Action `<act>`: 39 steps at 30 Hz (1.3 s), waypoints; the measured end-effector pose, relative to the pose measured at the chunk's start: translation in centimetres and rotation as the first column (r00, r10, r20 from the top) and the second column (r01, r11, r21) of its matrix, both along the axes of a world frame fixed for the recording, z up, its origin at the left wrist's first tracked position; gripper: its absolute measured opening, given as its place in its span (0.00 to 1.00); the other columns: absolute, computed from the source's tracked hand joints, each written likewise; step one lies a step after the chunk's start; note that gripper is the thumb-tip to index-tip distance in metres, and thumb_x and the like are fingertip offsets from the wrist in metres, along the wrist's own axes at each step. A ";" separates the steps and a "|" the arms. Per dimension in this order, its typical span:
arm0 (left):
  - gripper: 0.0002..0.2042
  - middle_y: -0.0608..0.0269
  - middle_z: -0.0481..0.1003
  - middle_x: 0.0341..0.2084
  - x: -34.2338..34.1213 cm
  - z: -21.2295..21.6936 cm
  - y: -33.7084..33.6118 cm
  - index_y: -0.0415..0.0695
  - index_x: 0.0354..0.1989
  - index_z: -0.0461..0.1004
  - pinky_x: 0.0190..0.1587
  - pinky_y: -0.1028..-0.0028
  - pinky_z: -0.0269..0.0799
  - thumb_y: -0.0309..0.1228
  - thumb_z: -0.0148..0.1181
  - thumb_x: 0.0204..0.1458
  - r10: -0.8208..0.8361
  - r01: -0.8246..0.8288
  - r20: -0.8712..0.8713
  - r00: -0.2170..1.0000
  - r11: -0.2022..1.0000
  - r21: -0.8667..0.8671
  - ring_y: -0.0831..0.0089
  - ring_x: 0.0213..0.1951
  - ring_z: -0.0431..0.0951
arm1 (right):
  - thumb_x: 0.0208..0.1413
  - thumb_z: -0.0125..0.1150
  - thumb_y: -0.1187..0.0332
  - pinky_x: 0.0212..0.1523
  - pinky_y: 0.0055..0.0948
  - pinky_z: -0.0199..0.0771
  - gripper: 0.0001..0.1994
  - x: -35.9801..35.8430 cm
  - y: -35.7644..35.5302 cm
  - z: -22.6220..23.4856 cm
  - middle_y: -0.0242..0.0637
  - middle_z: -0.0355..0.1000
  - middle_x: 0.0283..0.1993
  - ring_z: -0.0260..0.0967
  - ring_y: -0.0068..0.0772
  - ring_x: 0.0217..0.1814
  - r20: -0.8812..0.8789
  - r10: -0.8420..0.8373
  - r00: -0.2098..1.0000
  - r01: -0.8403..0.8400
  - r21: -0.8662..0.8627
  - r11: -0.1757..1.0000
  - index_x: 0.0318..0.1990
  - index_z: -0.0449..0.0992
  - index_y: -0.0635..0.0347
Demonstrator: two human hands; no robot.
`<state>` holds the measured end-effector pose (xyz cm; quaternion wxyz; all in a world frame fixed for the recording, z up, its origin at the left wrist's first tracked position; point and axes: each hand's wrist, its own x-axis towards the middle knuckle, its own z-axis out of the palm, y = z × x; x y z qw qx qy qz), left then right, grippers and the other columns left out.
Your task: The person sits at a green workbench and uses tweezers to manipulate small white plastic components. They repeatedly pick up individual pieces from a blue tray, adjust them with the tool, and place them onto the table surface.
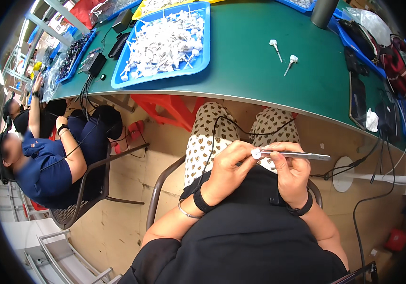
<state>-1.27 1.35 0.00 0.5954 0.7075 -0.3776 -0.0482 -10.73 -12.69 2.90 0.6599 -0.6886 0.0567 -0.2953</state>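
Above my lap, my left hand pinches a small white plastic part with a round head. My right hand is closed around a pair of metal tweezers, whose back end points right. The tips of the tweezers come up to the white part; whether they grip it I cannot tell. On the green table ahead lie two similar white parts with thin stems, one part a little left of the other part. A blue tray heaped with many such pieces stands at the table's front edge, left of centre.
A phone-like black slab and dark bags lie at the table's right end. Cables hang down there. Left, a co-worker in a blue shirt sits on a chair. A black box with wires stands near the tray.
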 end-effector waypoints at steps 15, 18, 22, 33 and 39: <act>0.07 0.58 0.79 0.34 -0.1 -0.3 -0.1 0.38 0.38 0.80 0.35 0.69 0.77 0.18 0.68 0.51 0.003 -0.006 0.069 0.998 0.999 0.037 0.62 0.34 0.80 | 0.67 0.60 0.76 0.43 0.25 0.83 0.04 0.2 -0.2 -0.2 0.39 0.80 0.40 0.81 0.26 0.41 -0.089 -0.015 0.996 0.015 -0.006 1.000 0.44 0.75 0.69; 0.07 0.58 0.78 0.34 -0.2 -0.3 -0.1 0.39 0.38 0.79 0.34 0.68 0.77 0.18 0.68 0.51 0.005 -0.007 0.081 0.997 1.000 0.030 0.62 0.33 0.81 | 0.67 0.60 0.76 0.42 0.25 0.83 0.04 0.2 -0.3 -0.3 0.39 0.80 0.39 0.81 0.27 0.40 -0.087 -0.020 0.996 0.018 -0.023 1.000 0.44 0.75 0.69; 0.07 0.59 0.78 0.34 -0.2 -0.2 -0.1 0.39 0.38 0.80 0.34 0.68 0.77 0.18 0.68 0.51 0.006 -0.010 0.085 0.996 0.999 0.040 0.62 0.33 0.81 | 0.67 0.60 0.76 0.41 0.25 0.83 0.04 0.2 -0.4 -0.4 0.39 0.80 0.38 0.80 0.26 0.39 -0.092 -0.033 0.995 0.029 -0.050 0.998 0.43 0.75 0.69; 0.07 0.58 0.78 0.34 -0.4 -0.6 -0.1 0.40 0.38 0.80 0.35 0.68 0.77 0.17 0.67 0.51 0.014 -0.018 0.104 0.994 0.999 0.035 0.62 0.34 0.81 | 0.64 0.63 0.74 0.34 0.26 0.77 0.04 0.2 -0.8 0.5 0.38 0.80 0.36 0.78 0.28 0.32 -0.161 -0.051 0.986 -0.006 -0.334 0.943 0.39 0.78 0.66; 0.07 0.59 0.79 0.33 -0.2 -0.6 -0.1 0.39 0.39 0.81 0.37 0.69 0.77 0.18 0.68 0.53 0.007 -0.010 0.049 0.999 0.998 0.065 0.63 0.35 0.80 | 0.64 0.64 0.74 0.35 0.24 0.77 0.04 0.1 -0.9 0.5 0.37 0.80 0.37 0.78 0.27 0.34 -0.186 -0.035 0.982 -0.019 -0.284 0.959 0.41 0.78 0.66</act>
